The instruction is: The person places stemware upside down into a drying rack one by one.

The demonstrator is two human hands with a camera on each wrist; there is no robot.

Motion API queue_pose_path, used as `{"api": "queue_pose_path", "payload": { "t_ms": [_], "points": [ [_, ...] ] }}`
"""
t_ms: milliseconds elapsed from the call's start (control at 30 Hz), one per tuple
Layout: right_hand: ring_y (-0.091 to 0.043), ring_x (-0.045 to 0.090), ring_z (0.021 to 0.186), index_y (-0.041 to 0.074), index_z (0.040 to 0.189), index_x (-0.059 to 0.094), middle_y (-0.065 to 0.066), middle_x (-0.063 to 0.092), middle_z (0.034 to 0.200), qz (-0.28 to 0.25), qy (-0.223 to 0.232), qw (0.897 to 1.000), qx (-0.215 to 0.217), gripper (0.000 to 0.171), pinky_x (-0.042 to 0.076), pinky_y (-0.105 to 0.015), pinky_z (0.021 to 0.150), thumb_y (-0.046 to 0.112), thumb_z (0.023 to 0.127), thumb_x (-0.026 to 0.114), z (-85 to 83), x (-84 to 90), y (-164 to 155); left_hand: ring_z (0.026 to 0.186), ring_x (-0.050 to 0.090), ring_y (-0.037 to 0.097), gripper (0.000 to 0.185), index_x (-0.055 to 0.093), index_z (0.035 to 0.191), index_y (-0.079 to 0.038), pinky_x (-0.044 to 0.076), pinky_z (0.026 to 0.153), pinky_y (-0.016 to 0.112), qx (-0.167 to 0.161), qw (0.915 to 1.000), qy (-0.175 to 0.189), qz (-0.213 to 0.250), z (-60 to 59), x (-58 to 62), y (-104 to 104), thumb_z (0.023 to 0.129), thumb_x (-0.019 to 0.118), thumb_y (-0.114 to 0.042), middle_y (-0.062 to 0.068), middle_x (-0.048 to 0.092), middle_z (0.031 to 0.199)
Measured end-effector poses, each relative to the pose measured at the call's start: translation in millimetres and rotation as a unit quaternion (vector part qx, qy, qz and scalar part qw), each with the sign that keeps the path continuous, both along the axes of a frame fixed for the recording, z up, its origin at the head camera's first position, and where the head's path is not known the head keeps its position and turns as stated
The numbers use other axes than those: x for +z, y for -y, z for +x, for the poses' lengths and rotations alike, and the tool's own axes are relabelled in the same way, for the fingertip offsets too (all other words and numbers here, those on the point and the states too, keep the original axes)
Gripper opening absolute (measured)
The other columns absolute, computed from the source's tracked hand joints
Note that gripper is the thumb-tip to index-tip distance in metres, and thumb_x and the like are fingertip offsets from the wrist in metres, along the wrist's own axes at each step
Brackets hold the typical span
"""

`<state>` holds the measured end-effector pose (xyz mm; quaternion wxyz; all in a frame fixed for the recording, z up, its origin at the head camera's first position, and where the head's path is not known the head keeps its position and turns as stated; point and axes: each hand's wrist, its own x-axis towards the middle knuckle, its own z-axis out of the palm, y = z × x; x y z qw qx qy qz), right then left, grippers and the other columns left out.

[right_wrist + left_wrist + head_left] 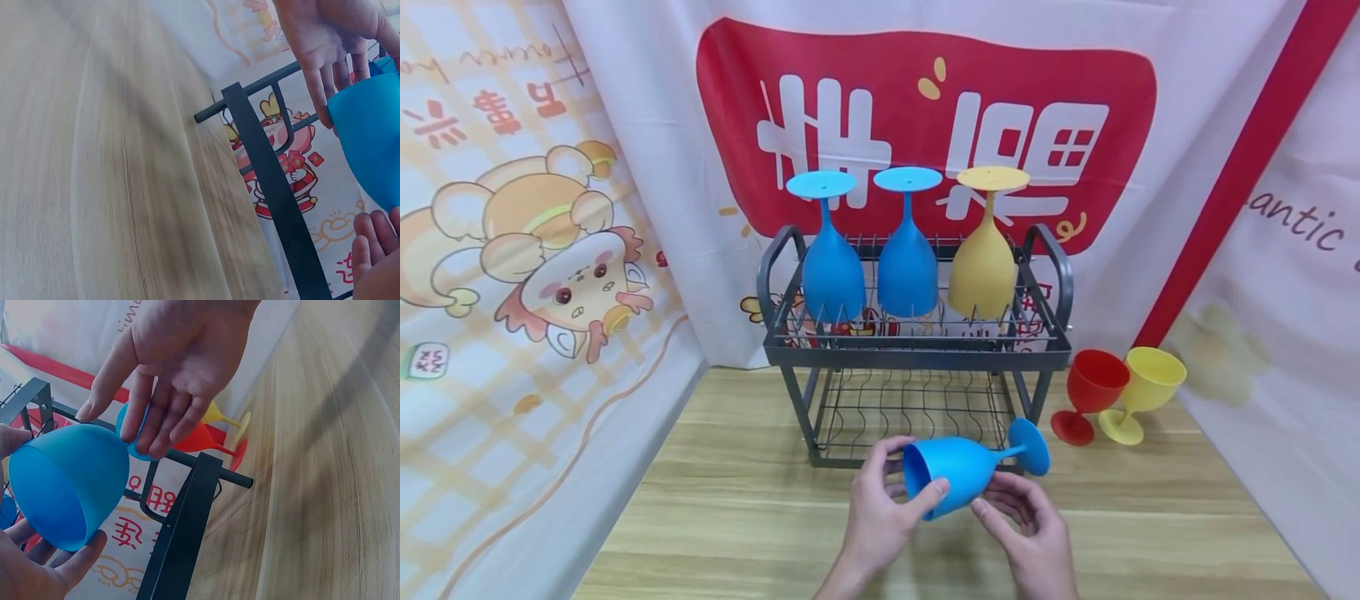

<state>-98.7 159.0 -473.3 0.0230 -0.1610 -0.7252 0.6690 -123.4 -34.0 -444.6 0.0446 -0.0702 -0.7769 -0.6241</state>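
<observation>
Sideways above the table [737, 517], a blue goblet [958, 473]: matte, mouth facing left, foot to the right, just before the rack [917, 354]. Left hand [880, 512] curls thumb and fingers round the bowl's rim. Right hand [1033, 525] touches the bowl's underside, fingers nearly straight. Rack's top tier holds three upturned goblets: two blue [832, 271] [907, 265], one yellow [983, 265]. Red goblet [1090, 392] and yellow one [1142, 390] stand right.

the right-hand cloth [1292, 250] reads "antic"; the red banner's [925, 125] mirrored characters are unreadable.
</observation>
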Motion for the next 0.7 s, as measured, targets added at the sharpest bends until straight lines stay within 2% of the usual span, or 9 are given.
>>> {"api": "queue_pose_path", "payload": {
  "t_ms": [100, 267, 367, 467, 567, 700],
  "points": [
    [-0.022, 0.065, 0.129, 0.016, 0.147, 0.055, -0.01, 0.064, 0.147, -0.026, 0.017, 0.999, 0.011, 0.083, 0.06, -0.021, 0.1, 0.058, 0.082, 0.086, -1.5, -1.2, -0.7, 0.123, 0.066, 0.03, 0.064, 0.055, 0.139, -0.01, 0.061, 0.092, 0.028, -0.006, 0.9998, 0.002, 0.019, -0.2, -0.3, -0.6, 0.089, 0.085, -0.035, 0.018, 0.062, 0.14],
    [-0.021, 0.066, 0.13, 0.006, 0.154, 0.049, -0.02, 0.057, 0.154, -0.072, 0.02, 0.997, 0.029, 0.078, 0.06, -0.032, 0.106, 0.047, 0.095, 0.079, -4.7, -1.3, -1.1, 0.124, 0.063, 0.03, 0.062, 0.054, 0.138, -0.006, 0.06, 0.094, 0.025, -0.031, 0.9977, 0.007, 0.06, 0.0, -1.4, -0.7, 0.088, 0.085, -0.027, 0.017, 0.061, 0.141],
    [-0.018, 0.065, 0.13, 0.0, 0.161, 0.038, -0.025, 0.047, 0.161, -0.136, 0.021, 0.989, 0.05, 0.079, 0.059, -0.034, 0.109, 0.043, 0.102, 0.07, -6.0, -0.6, -1.0, 0.125, 0.062, 0.031, 0.062, 0.052, 0.138, -0.006, 0.06, 0.095, 0.026, -0.047, 0.9957, 0.01, 0.079, 1.1, -2.1, -1.2, 0.089, 0.085, -0.024, 0.017, 0.06, 0.143],
    [-0.013, 0.063, 0.13, -0.001, 0.166, 0.026, -0.025, 0.036, 0.169, -0.2, 0.018, 0.977, 0.072, 0.078, 0.058, -0.031, 0.11, 0.039, 0.108, 0.061, -5.9, -1.1, -1.2, 0.127, 0.061, 0.031, 0.061, 0.052, 0.138, -0.006, 0.06, 0.097, 0.026, -0.058, 0.9945, 0.008, 0.087, 1.9, -3.6, -2.3, 0.089, 0.084, -0.023, 0.016, 0.059, 0.144],
    [-0.012, 0.06, 0.132, 0.003, 0.169, 0.017, -0.022, 0.028, 0.174, -0.227, 0.013, 0.97, 0.089, 0.079, 0.057, -0.028, 0.11, 0.038, 0.111, 0.057, -5.2, -2.7, -2.1, 0.128, 0.061, 0.031, 0.06, 0.052, 0.138, -0.008, 0.06, 0.097, 0.028, -0.07, 0.9929, 0.005, 0.096, 2.7, -6.0, -3.1, 0.089, 0.084, -0.021, 0.016, 0.058, 0.145],
    [-0.021, 0.053, 0.141, 0.005, 0.17, 0.013, -0.021, 0.023, 0.176, -0.235, 0.006, 0.966, 0.103, 0.078, 0.056, -0.028, 0.112, 0.037, 0.112, 0.054, -3.7, -5.5, -2.2, 0.124, 0.062, 0.03, 0.057, 0.052, 0.137, -0.008, 0.062, 0.096, 0.029, -0.086, 0.9906, -0.001, 0.106, 4.3, -10.2, -3.2, 0.09, 0.082, -0.017, 0.016, 0.058, 0.143]
  ]
}}
